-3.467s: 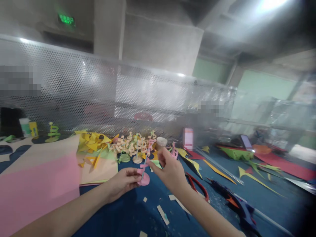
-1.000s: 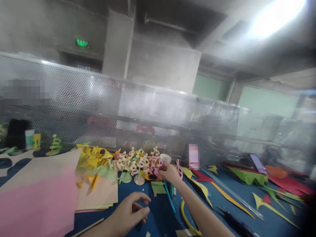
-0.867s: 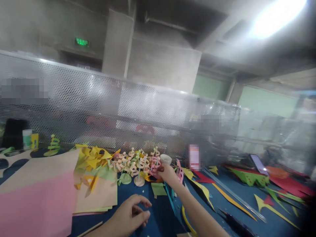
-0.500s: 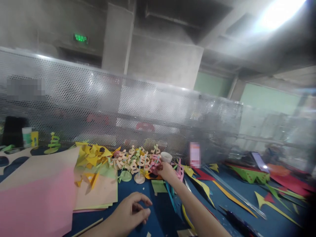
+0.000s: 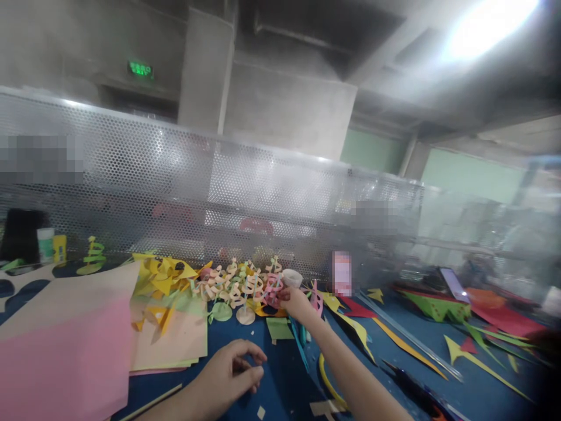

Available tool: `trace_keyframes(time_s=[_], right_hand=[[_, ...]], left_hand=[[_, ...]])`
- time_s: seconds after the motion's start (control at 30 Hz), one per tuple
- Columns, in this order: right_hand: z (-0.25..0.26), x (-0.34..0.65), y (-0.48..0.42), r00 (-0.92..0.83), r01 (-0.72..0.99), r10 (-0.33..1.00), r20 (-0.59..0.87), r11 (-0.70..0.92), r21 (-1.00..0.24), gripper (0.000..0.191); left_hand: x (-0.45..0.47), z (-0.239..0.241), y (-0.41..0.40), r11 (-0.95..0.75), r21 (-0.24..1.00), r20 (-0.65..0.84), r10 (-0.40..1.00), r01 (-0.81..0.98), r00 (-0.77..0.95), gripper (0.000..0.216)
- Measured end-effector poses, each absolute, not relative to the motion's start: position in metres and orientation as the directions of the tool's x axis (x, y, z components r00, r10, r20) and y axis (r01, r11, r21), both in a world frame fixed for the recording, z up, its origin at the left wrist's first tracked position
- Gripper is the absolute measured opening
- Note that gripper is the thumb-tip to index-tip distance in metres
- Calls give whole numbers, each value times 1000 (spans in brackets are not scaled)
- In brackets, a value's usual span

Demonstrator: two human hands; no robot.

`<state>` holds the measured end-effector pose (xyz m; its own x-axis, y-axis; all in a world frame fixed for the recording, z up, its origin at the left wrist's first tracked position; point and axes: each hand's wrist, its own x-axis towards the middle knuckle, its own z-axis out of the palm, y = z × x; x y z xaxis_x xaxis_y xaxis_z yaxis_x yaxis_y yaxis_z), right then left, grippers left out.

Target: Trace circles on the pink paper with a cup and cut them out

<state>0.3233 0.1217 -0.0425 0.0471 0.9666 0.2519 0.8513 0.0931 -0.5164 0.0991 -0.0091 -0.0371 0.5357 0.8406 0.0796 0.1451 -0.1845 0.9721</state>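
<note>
Spiral of pink paper [image 5: 272, 283], just left of the white cup [image 5: 291, 278] on the blue bench [image 5: 283, 389]. The right hand [image 5: 284, 297], on the near side of the cup, has its fingers bent together against the spiral's lower turns; whether they pinch the paper or merely rest on it cannot be told, and the foot of the piece is hidden. Sound handling here would seem to call for a light hold low down, near the base, since pressure on the coils could flatten them; the fingers are best parted fully before the wrist is drawn back, lest a turn snag.

Farther left of the cup, cream spirals [image 5: 253, 285] crowd close; their loops look easily tangled, so slow, upright movement is advisable. To the cup's right, a pink cut piece [image 5: 316, 298] lies near the forearm and merits clearance, as does the cup itself. Nearer the person than the cup lies a green paper square [image 5: 280, 329]. The left hand [image 5: 236, 371], well to the near left of the cup, is loosely curled with the fingers parted and nothing visible in its grasp; it appears available for steadying a base. Well right of the cup, on the near side, lies a dark blue tool [image 5: 414, 383].
</note>
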Motion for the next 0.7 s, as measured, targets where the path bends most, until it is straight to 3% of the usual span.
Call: trace_keyframes(time_s=[0.13, 0.33, 0.7], right_hand=[[-35, 314, 117, 1, 865, 978, 207, 104, -492, 16], [-32, 303, 112, -2, 876, 962, 274, 134, -464, 18], [-37, 305, 121, 123, 936, 941, 315, -5, -351, 17]], left_hand=[[98, -40, -8, -201, 966, 84, 838, 161, 539, 31], [99, -44, -6, -197, 968, 84, 837, 154, 541, 31], [101, -40, -6, -182, 974, 79, 836, 138, 543, 28]])
